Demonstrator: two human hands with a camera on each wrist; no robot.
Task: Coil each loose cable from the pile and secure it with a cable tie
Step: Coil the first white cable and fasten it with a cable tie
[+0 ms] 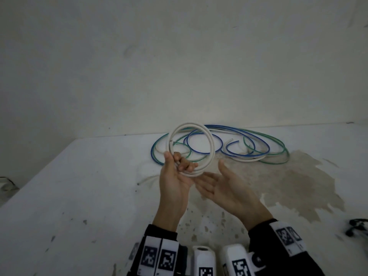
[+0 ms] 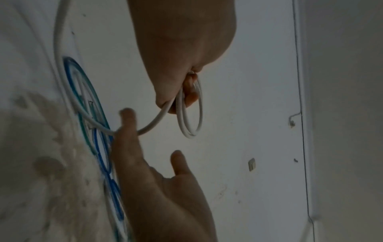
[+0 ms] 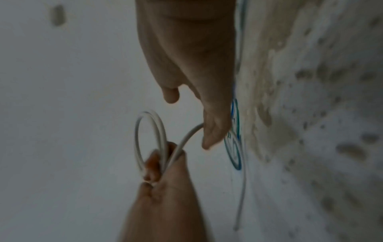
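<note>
My left hand grips a white cable coil of a few loops, held upright above the table. In the left wrist view the left hand pinches the coil at its top. The cable's loose tail runs from that grip across the straight fingers of my right hand. The right hand lies palm up just right of the left, holding nothing. Behind the hands, a pile of blue and green cables lies on the table.
The white table ends at a wall behind the pile. A brown stain spreads to the right. A black object sits at the right edge. A thin pale strand lies left of the hands.
</note>
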